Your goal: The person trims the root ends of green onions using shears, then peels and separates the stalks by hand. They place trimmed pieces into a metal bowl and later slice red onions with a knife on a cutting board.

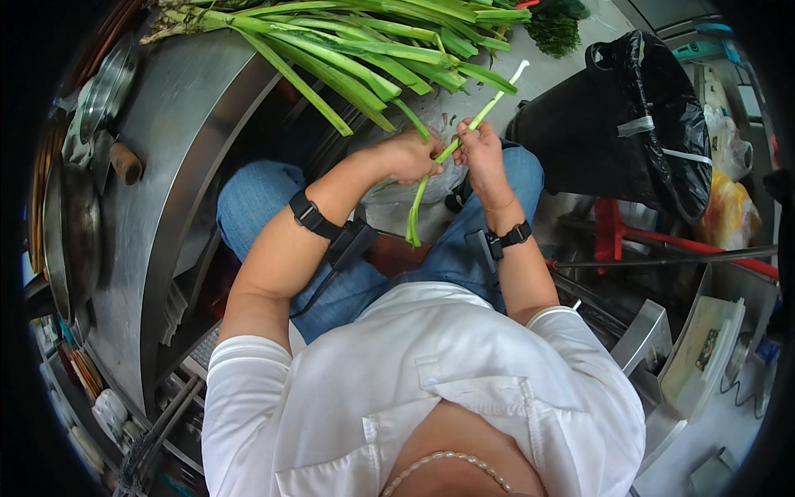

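A slender allium stalk (487, 110), white at its upper end and green below, runs slantwise through both hands. My left hand (415, 156) grips its lower green part, where one leaf hangs down between the knees. Close by on the right, my right hand (478, 146) pinches the stalk below its white end. Above the hands lies a large heap of long green allium stalks (372, 53), with roots towards the left and leaves towards the right. Beneath the hands is a clear plastic bag (404, 192), partly hidden; its contents are hard to make out.
A steel worktop (168, 93) on the left bears a metal bowl (109, 84), a wok-like pan (71, 236) and a wooden handle (126, 163). On the right stands a black bin (577, 124) lined with a black bag, near a red-handled tool (671, 241). Dark green leaves (554, 34) lie beyond.
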Motion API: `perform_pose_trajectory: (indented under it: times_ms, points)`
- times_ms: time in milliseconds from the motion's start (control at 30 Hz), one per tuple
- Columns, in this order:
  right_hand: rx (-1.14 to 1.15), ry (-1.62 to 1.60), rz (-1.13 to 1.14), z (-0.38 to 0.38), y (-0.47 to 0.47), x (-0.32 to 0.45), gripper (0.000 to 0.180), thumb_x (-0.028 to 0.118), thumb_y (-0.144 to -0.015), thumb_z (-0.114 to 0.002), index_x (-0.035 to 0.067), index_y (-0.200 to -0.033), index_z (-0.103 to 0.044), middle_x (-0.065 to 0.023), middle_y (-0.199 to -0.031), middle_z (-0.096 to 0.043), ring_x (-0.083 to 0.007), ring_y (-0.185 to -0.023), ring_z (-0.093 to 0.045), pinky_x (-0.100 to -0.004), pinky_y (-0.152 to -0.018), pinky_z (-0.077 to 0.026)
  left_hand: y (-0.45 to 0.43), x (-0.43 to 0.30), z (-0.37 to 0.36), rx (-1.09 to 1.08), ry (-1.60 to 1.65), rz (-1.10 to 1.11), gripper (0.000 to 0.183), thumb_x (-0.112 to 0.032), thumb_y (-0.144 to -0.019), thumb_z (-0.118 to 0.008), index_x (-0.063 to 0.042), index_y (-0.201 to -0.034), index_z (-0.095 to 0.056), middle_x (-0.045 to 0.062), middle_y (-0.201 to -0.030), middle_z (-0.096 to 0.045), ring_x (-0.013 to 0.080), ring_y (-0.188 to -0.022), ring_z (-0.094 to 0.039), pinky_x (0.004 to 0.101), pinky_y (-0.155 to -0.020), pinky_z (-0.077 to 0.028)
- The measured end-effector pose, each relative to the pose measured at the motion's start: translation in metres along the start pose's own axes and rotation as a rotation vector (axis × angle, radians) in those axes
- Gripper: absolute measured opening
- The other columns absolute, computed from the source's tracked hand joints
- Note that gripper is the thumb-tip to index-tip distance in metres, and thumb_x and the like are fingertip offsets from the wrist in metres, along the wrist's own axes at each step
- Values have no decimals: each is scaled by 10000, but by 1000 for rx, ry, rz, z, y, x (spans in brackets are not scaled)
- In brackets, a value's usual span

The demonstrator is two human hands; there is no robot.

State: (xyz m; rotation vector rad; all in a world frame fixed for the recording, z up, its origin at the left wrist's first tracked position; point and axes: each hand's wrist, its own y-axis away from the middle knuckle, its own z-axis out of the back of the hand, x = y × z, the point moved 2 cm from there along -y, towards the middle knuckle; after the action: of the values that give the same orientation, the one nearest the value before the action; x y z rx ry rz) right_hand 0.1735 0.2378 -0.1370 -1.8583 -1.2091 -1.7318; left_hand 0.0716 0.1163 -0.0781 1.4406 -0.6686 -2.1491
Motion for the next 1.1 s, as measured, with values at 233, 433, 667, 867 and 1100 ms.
perform_pose_trajectory:
  times_ms: [233,433,667,867,1100]
  points:
    - [42,156,-24,5,11,2,220,242,-944,-577,32,-877,-564,-6,-617,-538,-69,-478,-456,-204,-430,-350,-10,6,-8,-438,-223,-280,248,-211,-808,-653,20,-897,-636,193,-805,-650,323,-815,-636,390,-738,-484]
    - [-55,115,60,14,4,8,251,262,-975,-523,40,-880,-594,1,-640,-552,-49,-502,-451,-189,-449,-348,-16,7,-2,-197,392,-205,253,-234,-874,-586,9,-929,-633,98,-758,-633,176,-665,-572,307,-599,-459]
    - [-6,-128,-83,-2,10,3,362,365,-951,-522,34,-813,-571,-27,-628,-544,-97,-475,-474,-234,-429,-380,-14,3,-7,-119,706,-205,252,-215,-959,-475,-4,-886,-592,64,-683,-602,110,-502,-481,270,-444,-371]
    - [-13,-151,-126,-7,7,6,337,348,-933,-517,55,-771,-553,-18,-574,-493,-109,-448,-452,-241,-409,-354,-4,-2,-7,50,877,-217,271,-238,-970,-463,-8,-895,-586,58,-681,-595,96,-497,-464,251,-457,-362]
    - [-32,-247,-225,-3,-5,-11,325,340,-927,-503,67,-758,-552,-11,-567,-477,-124,-436,-425,-264,-403,-321,6,-6,-4,53,855,-165,248,-197,-952,-492,-10,-804,-562,51,-621,-564,96,-423,-402,242,-405,-307]
